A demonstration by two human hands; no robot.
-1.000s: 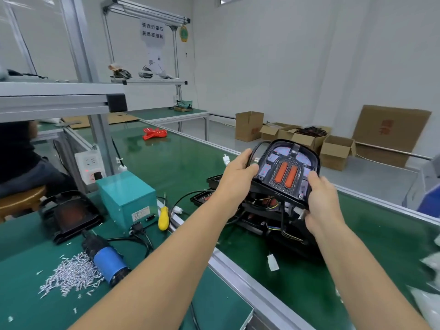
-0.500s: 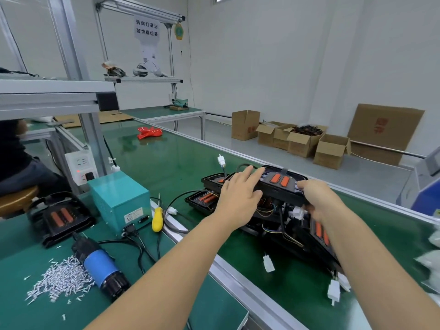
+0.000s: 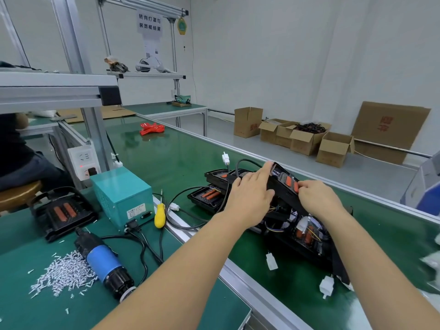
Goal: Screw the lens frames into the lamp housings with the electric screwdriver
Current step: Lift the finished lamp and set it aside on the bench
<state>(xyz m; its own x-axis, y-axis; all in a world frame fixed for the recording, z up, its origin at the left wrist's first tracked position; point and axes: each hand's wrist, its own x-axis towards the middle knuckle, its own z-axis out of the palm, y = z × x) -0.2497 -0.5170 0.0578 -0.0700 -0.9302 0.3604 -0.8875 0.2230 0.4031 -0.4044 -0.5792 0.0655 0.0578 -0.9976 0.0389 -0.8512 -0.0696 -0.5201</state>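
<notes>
Since half a second ago the lamp housing (image 3: 284, 184) is tilted up on edge over the stack of housings (image 3: 295, 232) on the conveyor belt (image 3: 166, 158), no longer lying flat. Left hand (image 3: 250, 196) lies with straight fingers against its near side; right hand (image 3: 317, 198) pinches its right edge. Electric screwdriver (image 3: 104, 263) lies untouched on the bench mat (image 3: 35, 313) beside the loose screws (image 3: 64, 275); another housing (image 3: 62, 213) sits further left. Risks, as judged: the held unit could slip from the light grip, or trailing wires with white connectors (image 3: 271, 261) could snag on the stack and drag it. Right fingertips are hidden behind the housing; stack count and screw holes cannot be made out.
</notes>
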